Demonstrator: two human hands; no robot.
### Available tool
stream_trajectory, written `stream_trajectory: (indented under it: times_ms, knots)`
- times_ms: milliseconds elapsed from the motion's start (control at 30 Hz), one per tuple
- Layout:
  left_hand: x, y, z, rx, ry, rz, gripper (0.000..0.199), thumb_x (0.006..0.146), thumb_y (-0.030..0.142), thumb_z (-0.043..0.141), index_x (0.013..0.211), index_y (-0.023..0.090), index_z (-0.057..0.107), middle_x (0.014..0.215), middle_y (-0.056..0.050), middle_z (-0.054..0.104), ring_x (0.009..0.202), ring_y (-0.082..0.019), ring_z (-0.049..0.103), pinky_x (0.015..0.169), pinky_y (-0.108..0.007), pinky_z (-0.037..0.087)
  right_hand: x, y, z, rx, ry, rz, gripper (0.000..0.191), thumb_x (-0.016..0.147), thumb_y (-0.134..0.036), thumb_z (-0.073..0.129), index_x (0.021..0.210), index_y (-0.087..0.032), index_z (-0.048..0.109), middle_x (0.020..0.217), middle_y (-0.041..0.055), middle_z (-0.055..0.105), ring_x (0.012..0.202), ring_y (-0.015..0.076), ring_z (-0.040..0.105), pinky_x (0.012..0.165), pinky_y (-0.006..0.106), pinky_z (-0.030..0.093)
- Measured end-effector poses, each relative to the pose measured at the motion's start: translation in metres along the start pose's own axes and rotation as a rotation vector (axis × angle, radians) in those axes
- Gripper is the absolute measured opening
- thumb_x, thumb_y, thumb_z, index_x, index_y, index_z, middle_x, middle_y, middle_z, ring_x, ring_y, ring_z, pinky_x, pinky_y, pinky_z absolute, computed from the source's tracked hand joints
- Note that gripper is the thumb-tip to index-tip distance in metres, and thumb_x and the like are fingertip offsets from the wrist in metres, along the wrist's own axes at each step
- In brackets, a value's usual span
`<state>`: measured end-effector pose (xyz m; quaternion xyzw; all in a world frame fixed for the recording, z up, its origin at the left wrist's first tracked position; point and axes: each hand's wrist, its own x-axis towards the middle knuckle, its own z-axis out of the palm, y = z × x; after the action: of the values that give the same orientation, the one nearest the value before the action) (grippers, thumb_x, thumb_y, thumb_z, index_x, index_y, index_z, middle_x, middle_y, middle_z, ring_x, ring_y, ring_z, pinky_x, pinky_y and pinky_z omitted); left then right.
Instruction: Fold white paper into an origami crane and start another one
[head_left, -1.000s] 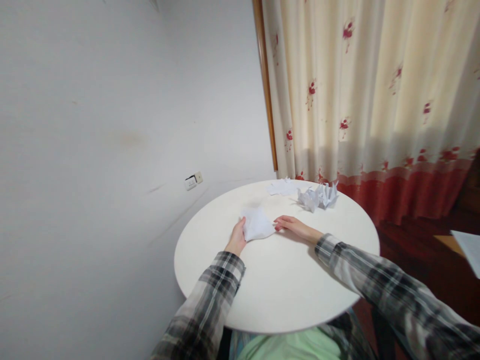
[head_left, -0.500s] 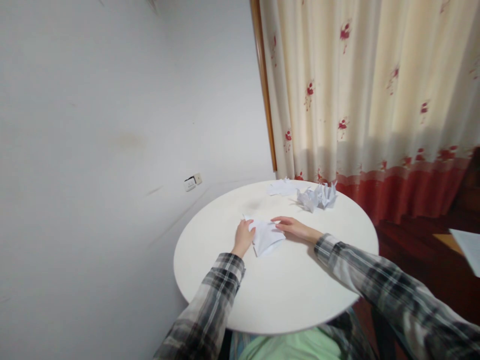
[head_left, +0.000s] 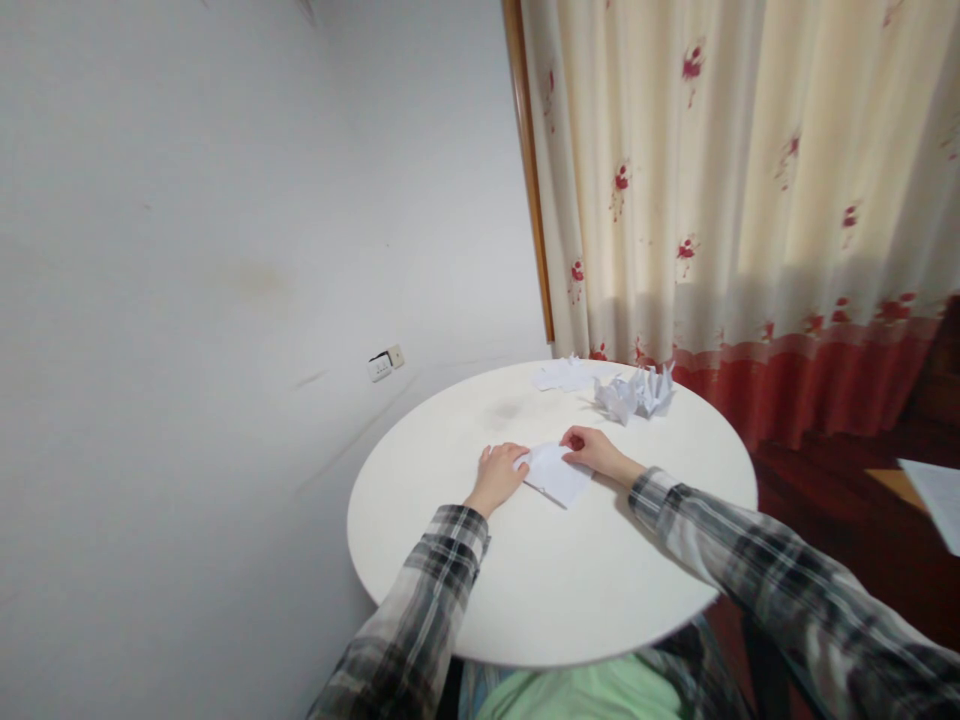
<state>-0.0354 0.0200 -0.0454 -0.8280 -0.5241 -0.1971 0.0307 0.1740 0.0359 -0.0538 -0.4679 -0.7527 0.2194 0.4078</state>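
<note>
The folded sheet of white paper lies on the round white bench, between the two hands. The left hand touches its left corner, thumb and fingers slightly apart; the right hand has its fingers bent in at the far right edge. Whether either hand has the paper clamped, I cannot tell.

The layers could slide out of line if the two hands press or pull unevenly, since the sheet seems thin and the bench smooth. A crease made while the edges are off would probably set crooked, and a hard tug at a corner might tear it. The crane-like paper figures, beyond the sheet and to its right, look light enough to be knocked by a straying right hand or sleeve.

The right hand covers part of the sheet's right side, and the left hand hides its left corner. The number of layers and the underside cannot be made out. The figures overlap, so their count is unsure, and the flat papers beyond the sheet are too small to read.
</note>
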Motion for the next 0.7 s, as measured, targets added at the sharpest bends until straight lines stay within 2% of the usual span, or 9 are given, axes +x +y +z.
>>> stream_trajectory:
  times_ms: [100,200,267,367,433,567,700]
  knots:
    - [0.000,0.001,-0.001,-0.006,0.069,0.044,0.024,0.075,0.028,0.045,0.091,0.022,0.061,0.089,-0.005,0.057,0.089,-0.018,0.050,0.087,-0.035,0.033,0.002,0.005,0.000,-0.077,0.033,0.044,0.027,0.059,-0.017,0.061,0.086,-0.015,0.059,0.069,0.0003,0.059,0.060,0.0103,0.050,0.057,0.021,0.037]
    - [0.000,0.002,-0.001,-0.055,0.098,0.071,0.019,0.073,0.025,0.049,0.085,0.019,0.062,0.081,-0.005,0.056,0.082,-0.017,0.051,0.081,-0.032,0.038,0.002,0.007,0.000,-0.123,0.035,0.075,0.031,0.060,-0.018,0.061,0.091,-0.015,0.057,0.072,0.0012,0.060,0.061,0.0108,0.052,0.058,0.021,0.037]
    - [0.001,0.002,0.000,-0.126,0.085,0.135,0.020,0.072,0.018,0.047,0.086,0.019,0.061,0.086,-0.005,0.058,0.086,-0.017,0.052,0.082,-0.031,0.039,0.002,0.006,-0.001,-0.144,0.023,0.063,0.031,0.060,-0.019,0.061,0.090,-0.016,0.057,0.074,0.0013,0.061,0.062,0.0109,0.052,0.059,0.021,0.038]
    - [0.002,0.004,0.002,-0.253,0.007,0.274,0.035,0.072,0.006,0.038,0.094,0.021,0.061,0.104,-0.003,0.058,0.099,-0.013,0.049,0.091,-0.029,0.036,0.000,0.001,-0.002,-0.175,0.024,0.050,0.030,0.061,-0.019,0.061,0.090,-0.017,0.057,0.077,0.0015,0.061,0.063,0.0109,0.052,0.060,0.021,0.038]
    - [0.002,0.005,0.004,-0.303,-0.047,0.311,0.042,0.073,0.003,0.034,0.100,0.022,0.059,0.111,-0.001,0.056,0.104,-0.011,0.047,0.095,-0.027,0.033,-0.001,-0.002,-0.003,-0.193,0.044,0.052,0.030,0.061,-0.019,0.061,0.090,-0.016,0.057,0.078,0.0019,0.061,0.064,0.0111,0.053,0.061,0.022,0.037]
    - [0.000,0.008,0.004,-0.273,-0.085,0.295,0.034,0.081,0.020,0.036,0.109,0.021,0.054,0.118,-0.001,0.053,0.111,-0.012,0.043,0.099,-0.028,0.029,-0.001,-0.004,-0.006,-0.236,0.092,0.108,0.029,0.061,-0.020,0.061,0.090,-0.017,0.057,0.079,0.0022,0.061,0.066,0.0120,0.053,0.061,0.022,0.037]
    - [-0.002,0.011,0.001,-0.150,-0.125,0.273,0.039,0.083,0.036,0.034,0.117,0.023,0.048,0.126,0.000,0.045,0.118,-0.014,0.036,0.101,-0.030,0.025,-0.001,-0.002,-0.007,-0.263,0.138,0.154,0.032,0.060,-0.023,0.063,0.091,-0.017,0.056,0.078,0.0029,0.061,0.070,0.0150,0.053,0.063,0.024,0.036]
